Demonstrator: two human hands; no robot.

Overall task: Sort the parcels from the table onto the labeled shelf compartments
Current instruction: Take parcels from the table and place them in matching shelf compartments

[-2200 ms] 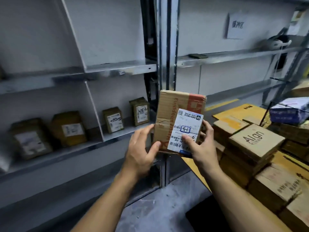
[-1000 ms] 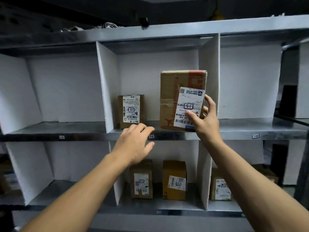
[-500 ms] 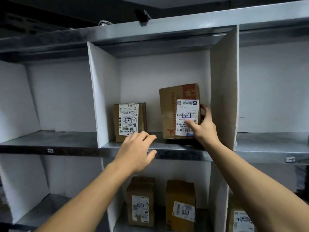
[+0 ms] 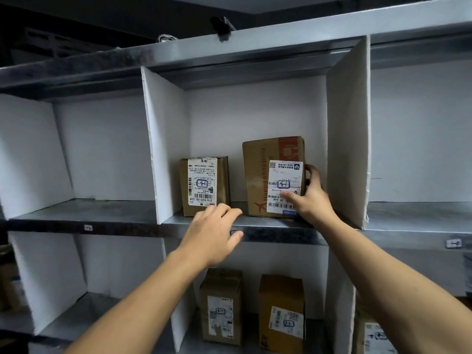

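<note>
The parcel (image 4: 258,172) stands on end in the right half of the middle compartment, at the centre of the frame. Its base is on the shelf (image 4: 275,223) and its white label faces out. The right hand (image 4: 310,198) grips it: the thumb lies across the lower part of the label, and the fingers curl round the parcel's right side, in the gap before the right divider (image 4: 347,139).

The left hand (image 4: 212,233) holds nothing. Its fingers are loosely bent and it hovers in front of the shelf's front edge, low in the centre of the frame. There it covers the bottom right corner of the second parcel (image 4: 204,185). That parcel stands in the same compartment, to the left of the held one with a clear gap between them, near the left divider (image 4: 163,149).

In the compartment below, the lower-left parcel (image 4: 222,307) and the lower-right parcel (image 4: 282,312) stand side by side, labels out. A corner parcel (image 4: 373,333) shows at the bottom right of the frame, partly hidden by the right forearm.

That makes five parcels: two in the upper middle compartment, two below it and one at the bottom right. All are brown cardboard with white labels.

Three small tags sit on the shelf's front edge: a left tag (image 4: 88,227), a right tag (image 4: 453,243), and a middle tag (image 4: 233,232) mostly hidden by the left thumb. Their writing is too small to read. A dark thing (image 4: 222,25) sits on top of the shelving at the upper centre; what it is cannot be told.
</note>
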